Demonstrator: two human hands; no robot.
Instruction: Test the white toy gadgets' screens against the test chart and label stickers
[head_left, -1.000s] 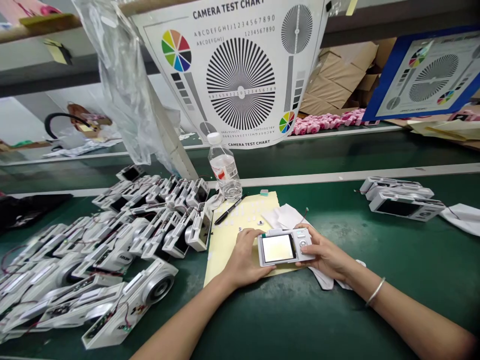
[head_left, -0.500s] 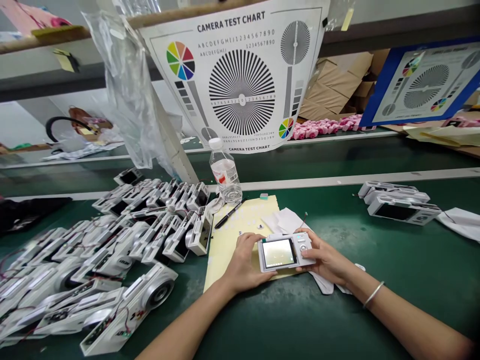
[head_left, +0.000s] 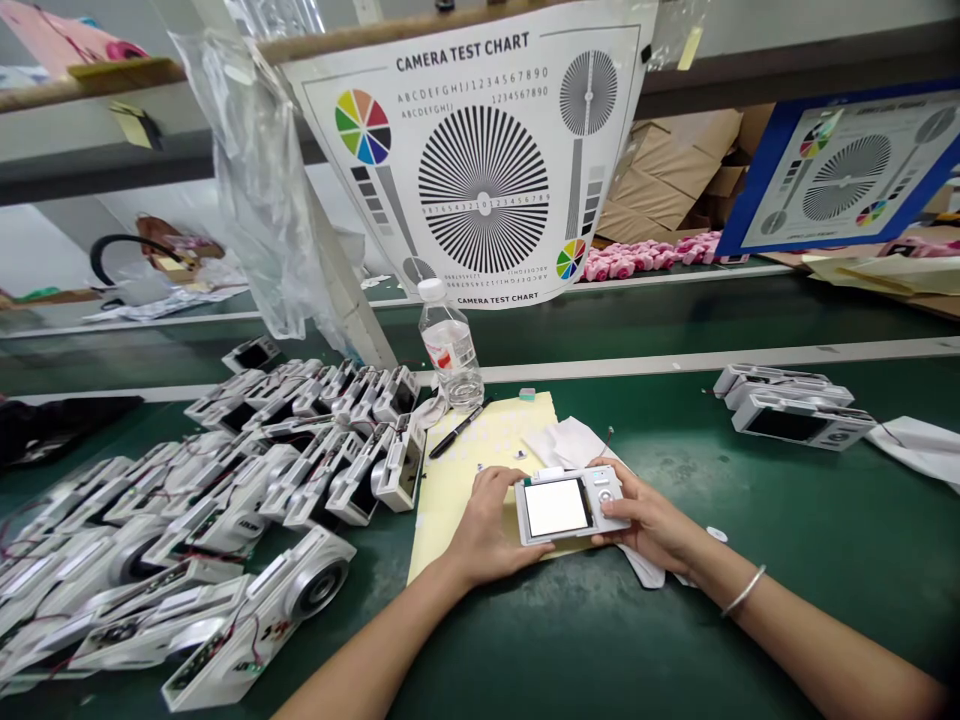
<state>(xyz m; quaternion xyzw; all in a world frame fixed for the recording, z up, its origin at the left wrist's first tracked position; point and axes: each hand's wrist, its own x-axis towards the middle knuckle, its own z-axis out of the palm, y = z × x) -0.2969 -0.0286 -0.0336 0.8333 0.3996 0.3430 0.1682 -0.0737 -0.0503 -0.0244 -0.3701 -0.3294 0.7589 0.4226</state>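
A white digital camera is held between both hands above the green table, its lit screen facing me and showing plain white. My left hand grips its left end, fingers on top and thumb beneath. My right hand holds the other end, with the thumb on the buttons beside the screen. A thin wire with a small connector rises behind the camera. Under and behind it lie a yellow sheet and a crumpled white cloth or paper.
Rows of white cameras with loose wires crowd the left side. A water bottle and a black pen stand and lie ahead. More cameras sit at right. A camera test chart hangs in front; another chart is at right.
The camera's screen has turned from a pale yellowish picture with small icons to plain bright white. Both hands keep nearly the same place and grip.
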